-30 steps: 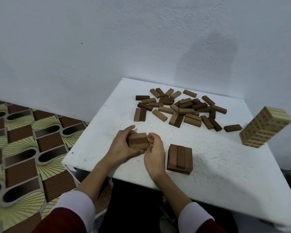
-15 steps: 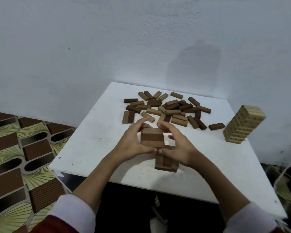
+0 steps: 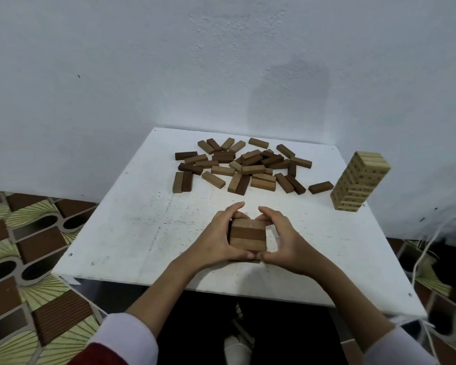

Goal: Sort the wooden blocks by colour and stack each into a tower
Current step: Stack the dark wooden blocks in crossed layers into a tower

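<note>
Brown block stack (image 3: 248, 237) sits clasped between left hand (image 3: 216, 239) and right hand (image 3: 283, 242).

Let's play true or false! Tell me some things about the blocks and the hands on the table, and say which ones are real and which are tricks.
1. Both hands hold a small stack of brown blocks. True: the left hand and right hand curl around it.
2. The pale tower stands at the table's left edge. False: it stands near the right edge.
3. Loose brown blocks lie scattered at the far side of the white table. True.
4. The loose blocks are all one shade. False: some are light brown, some dark.
5. The pale tower has fallen over. False: it stands.
</note>
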